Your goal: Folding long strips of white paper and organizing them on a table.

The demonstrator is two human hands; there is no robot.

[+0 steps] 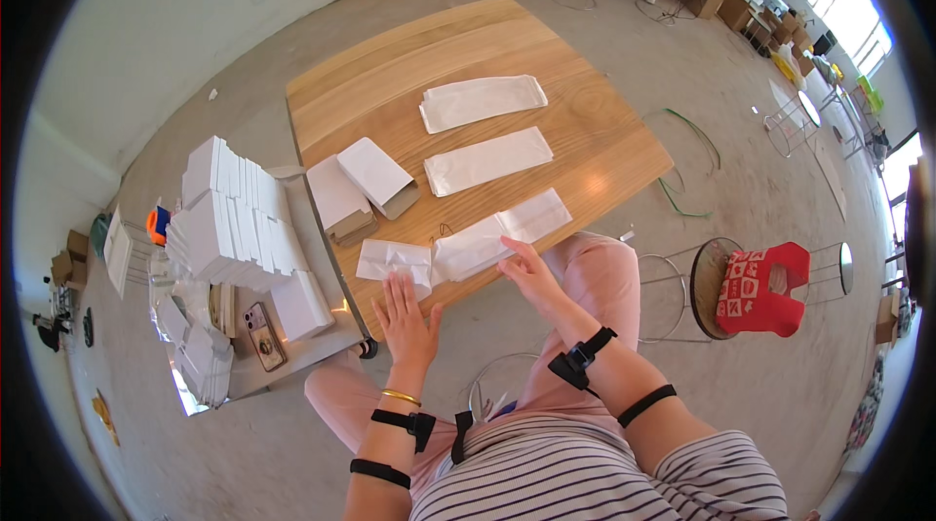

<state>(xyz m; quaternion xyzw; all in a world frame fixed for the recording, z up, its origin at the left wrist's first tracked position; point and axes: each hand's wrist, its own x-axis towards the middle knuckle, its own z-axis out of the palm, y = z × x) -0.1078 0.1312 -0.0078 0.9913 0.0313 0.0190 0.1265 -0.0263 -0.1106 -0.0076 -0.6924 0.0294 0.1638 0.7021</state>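
Observation:
A long white paper-like strip, creased and in overlapping sections, lies along the near edge of the wooden table. My left hand rests flat, fingers stretched out, on the lower edge of its creased left section. At the strip's middle, my right hand touches the near edge with extended fingertips; the thumb is set apart, and I see nothing gripped. Farther up the table lie two flat stacks of similar white pieces, a middle stack and a far stack.
Two piles of white cards, a left pile and a right pile, sit at the table's left. A side table holds stacked white cartons and a phone. A red bag lies on a stool at right. Other people sit far off.

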